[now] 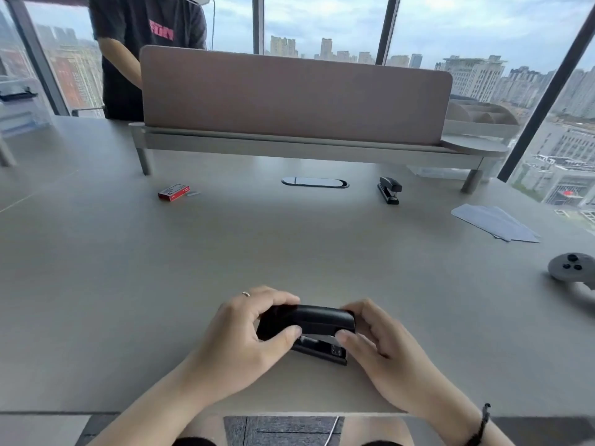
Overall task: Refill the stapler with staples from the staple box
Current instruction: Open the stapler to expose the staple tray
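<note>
A black stapler (317,320) lies lengthwise on the grey desk (289,252), close to the near edge. My left hand (248,333) grips its left end, thumb on the near side. My right hand (376,339) holds its right end, fingers curled over the top and thumb by the metal part below. The top looks slightly lifted from the base. A red staple box (173,191) rests far off at the back left, with a small strip of staples (193,194) just to its right.
A second black stapler (389,189) stands at the back right. White papers (495,222) and a grey controller (570,272) lie at the right. A pink divider screen (296,98) on a shelf spans the back; a person in a dark shirt (145,37) stands behind it.
</note>
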{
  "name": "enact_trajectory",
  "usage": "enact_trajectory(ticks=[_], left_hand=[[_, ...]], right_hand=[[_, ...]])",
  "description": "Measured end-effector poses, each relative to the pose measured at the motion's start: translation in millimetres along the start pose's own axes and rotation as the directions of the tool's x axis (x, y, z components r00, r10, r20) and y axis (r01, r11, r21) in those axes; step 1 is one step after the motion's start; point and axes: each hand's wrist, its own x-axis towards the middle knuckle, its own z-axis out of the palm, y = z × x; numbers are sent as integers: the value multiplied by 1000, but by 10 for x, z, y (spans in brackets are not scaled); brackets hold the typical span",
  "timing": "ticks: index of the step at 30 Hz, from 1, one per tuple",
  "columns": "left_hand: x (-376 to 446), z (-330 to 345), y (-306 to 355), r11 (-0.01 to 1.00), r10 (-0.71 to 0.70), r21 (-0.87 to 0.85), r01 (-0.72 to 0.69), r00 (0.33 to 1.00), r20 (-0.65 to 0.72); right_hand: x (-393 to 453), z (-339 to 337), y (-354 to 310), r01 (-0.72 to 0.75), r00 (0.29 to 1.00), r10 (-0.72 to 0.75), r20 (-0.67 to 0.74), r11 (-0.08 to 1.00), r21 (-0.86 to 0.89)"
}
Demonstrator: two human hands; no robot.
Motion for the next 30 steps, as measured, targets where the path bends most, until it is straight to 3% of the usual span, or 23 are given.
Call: enact_trajectory(ticks=[6, 17, 22, 25, 30], left_hand=[[-165, 65, -12, 999, 9, 50, -12, 998, 67], [52, 265, 236, 972, 79, 201, -120, 976, 201], [93, 324, 280, 963, 113, 225, -152, 978, 174], [84, 312, 290, 979, 100, 159, -124, 983, 152], [91, 176, 326, 992, 21, -125, -14, 998, 57]], right_hand=[[-82, -36, 15, 8, 998, -7, 70, 1000, -15], [-54, -11, 12, -18, 998, 15, 56, 998, 57], [-39, 3, 26, -58, 998, 56, 19, 995, 87], [-29, 5, 29, -67, 998, 64, 26, 992, 104], [-13, -13, 50, -89, 996, 88, 21, 994, 63]])
